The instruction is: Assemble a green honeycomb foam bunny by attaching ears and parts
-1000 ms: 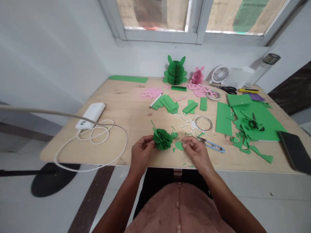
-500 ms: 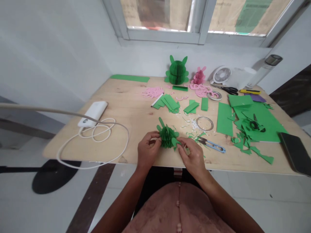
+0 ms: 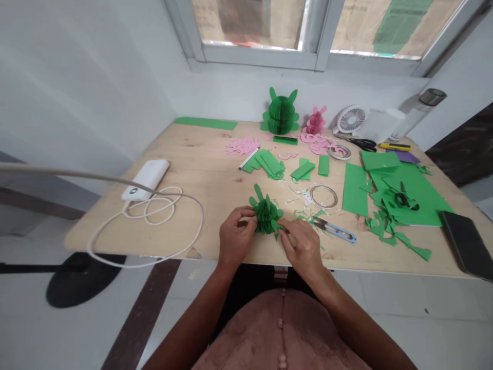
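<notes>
A small green pleated paper figure (image 3: pixel 266 215) with ear-like pieces stands between my hands near the front edge of the table. My left hand (image 3: pixel 236 232) grips its left side between thumb and fingers. On the other side, my right hand (image 3: pixel 302 240) pinches a small green paper piece (image 3: pixel 276 225) against the figure's lower right. Just right of that hand lie blue-handled thread snips (image 3: pixel 336 230) and fine green scraps. At the back stand a larger green paper figure (image 3: pixel 281 114) and a small pink one (image 3: pixel 315 122).
The wooden table (image 3: pixel 208 174) carries a power bank (image 3: pixel 146 180) with a looped white cable (image 3: pixel 200 226) at left. Tape rings (image 3: pixel 324 197), green sheets (image 3: pixel 356 189), black scissors (image 3: pixel 404 200) and a phone (image 3: pixel 467 244) are at right. A fan (image 3: pixel 351 119) stands behind.
My right hand has moved slightly left, bringing the small green piece in against the figure. The figure has turned a little; my left hand still grips it.
</notes>
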Action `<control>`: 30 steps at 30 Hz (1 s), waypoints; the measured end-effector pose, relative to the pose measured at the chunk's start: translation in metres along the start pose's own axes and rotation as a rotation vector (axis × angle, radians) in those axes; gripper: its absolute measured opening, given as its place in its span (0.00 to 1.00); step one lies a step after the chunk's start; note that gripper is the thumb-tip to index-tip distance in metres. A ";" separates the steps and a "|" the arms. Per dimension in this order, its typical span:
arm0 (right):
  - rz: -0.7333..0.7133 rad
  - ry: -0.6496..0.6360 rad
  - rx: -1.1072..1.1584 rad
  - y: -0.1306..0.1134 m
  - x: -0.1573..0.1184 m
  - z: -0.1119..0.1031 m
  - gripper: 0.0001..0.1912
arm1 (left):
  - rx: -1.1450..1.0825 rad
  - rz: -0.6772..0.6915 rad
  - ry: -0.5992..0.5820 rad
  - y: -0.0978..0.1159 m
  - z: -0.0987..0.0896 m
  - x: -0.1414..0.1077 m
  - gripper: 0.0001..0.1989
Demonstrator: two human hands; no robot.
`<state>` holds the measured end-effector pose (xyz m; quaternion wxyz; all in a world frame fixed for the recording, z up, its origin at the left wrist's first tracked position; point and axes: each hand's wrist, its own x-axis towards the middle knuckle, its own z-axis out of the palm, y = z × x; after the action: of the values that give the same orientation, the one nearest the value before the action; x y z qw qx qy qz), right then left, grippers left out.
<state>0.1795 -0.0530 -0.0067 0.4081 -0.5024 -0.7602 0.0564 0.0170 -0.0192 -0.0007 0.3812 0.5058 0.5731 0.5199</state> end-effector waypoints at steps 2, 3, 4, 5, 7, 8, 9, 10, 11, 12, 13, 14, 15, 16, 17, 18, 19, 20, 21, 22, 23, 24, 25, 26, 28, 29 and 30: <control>0.000 -0.012 -0.026 0.000 0.000 0.000 0.11 | 0.014 0.021 -0.006 0.001 0.000 0.000 0.05; -0.002 -0.018 -0.044 0.000 0.001 0.000 0.11 | 0.022 0.033 -0.010 0.002 0.000 0.000 0.04; -0.007 -0.023 -0.062 0.000 0.001 0.000 0.11 | 0.031 0.047 -0.014 0.002 0.000 0.000 0.04; -0.011 -0.023 -0.080 0.000 0.001 0.000 0.11 | 0.041 0.062 -0.017 0.002 0.001 0.000 0.04; -0.019 -0.023 -0.114 0.000 0.002 0.000 0.11 | 0.062 0.090 -0.022 0.002 0.001 0.000 0.04; -0.020 -0.022 -0.130 -0.001 0.003 0.000 0.11 | 0.072 0.099 -0.020 0.002 0.001 0.000 0.04; -0.019 -0.021 -0.145 -0.001 0.003 0.000 0.11 | 0.080 0.107 -0.016 0.002 0.001 0.000 0.04; -0.019 -0.019 -0.157 -0.002 0.003 0.000 0.11 | 0.088 0.113 -0.013 0.001 0.001 0.000 0.04; -0.019 -0.017 -0.168 -0.002 0.003 -0.001 0.11 | 0.097 0.118 -0.010 0.001 0.001 0.000 0.04; -0.020 -0.014 -0.177 -0.002 0.003 -0.001 0.11 | 0.107 0.124 -0.008 0.001 0.001 0.000 0.04; -0.020 -0.012 -0.185 -0.003 0.003 -0.001 0.11 | 0.119 0.132 -0.006 0.001 0.001 0.000 0.04; -0.019 -0.010 -0.190 -0.003 0.003 -0.002 0.11 | 0.130 0.141 -0.007 0.000 0.001 0.000 0.04; -0.017 -0.010 -0.195 -0.003 0.003 -0.002 0.11 | 0.139 0.151 -0.009 0.000 0.001 0.000 0.04; -0.013 -0.010 -0.202 -0.003 0.003 -0.002 0.11 | 0.144 0.160 -0.011 0.000 0.001 0.000 0.04; -0.011 -0.012 -0.207 -0.004 0.004 -0.002 0.11 | 0.148 0.169 -0.014 0.000 0.001 0.000 0.04; -0.011 -0.014 -0.211 -0.003 0.004 -0.002 0.11 | 0.152 0.176 -0.016 0.000 0.001 0.000 0.04; -0.014 -0.014 -0.215 -0.003 0.004 -0.002 0.11 | 0.158 0.181 -0.017 0.001 0.001 0.000 0.04; -0.019 -0.009 -0.217 -0.003 0.004 -0.002 0.11 | 0.166 0.188 -0.017 0.001 0.001 -0.001 0.04; -0.026 0.002 -0.217 -0.003 0.004 -0.001 0.11 | 0.175 0.197 -0.016 0.001 0.001 -0.001 0.04; -0.034 0.016 -0.215 -0.003 0.004 -0.001 0.11 | 0.188 0.209 -0.015 0.001 0.000 -0.001 0.04; -0.040 0.032 -0.213 -0.003 0.005 -0.001 0.11 | 0.201 0.223 -0.014 0.001 0.000 -0.001 0.04; -0.045 0.046 -0.211 -0.003 0.005 0.000 0.10 | 0.215 0.239 -0.013 0.001 0.000 -0.001 0.04; -0.046 0.056 -0.211 -0.003 0.005 0.000 0.10 | 0.227 0.255 -0.011 0.001 0.000 -0.002 0.04; -0.045 0.061 -0.213 -0.004 0.005 0.001 0.10 | 0.238 0.269 -0.008 0.001 0.000 -0.002 0.04; -0.039 0.065 -0.219 -0.004 0.005 0.001 0.10 | 0.250 0.289 -0.002 0.000 0.000 -0.003 0.04; -0.038 0.067 -0.220 -0.004 0.005 0.001 0.10 | 0.254 0.295 0.000 0.000 0.000 -0.003 0.04; -0.039 0.071 -0.220 -0.004 0.005 0.001 0.10 | 0.256 0.299 -0.002 -0.001 0.000 -0.003 0.04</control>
<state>0.1750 -0.0505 -0.0026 0.3780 -0.5311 -0.7564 -0.0532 0.0176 -0.0220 -0.0019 0.2328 0.6303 0.5528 0.4929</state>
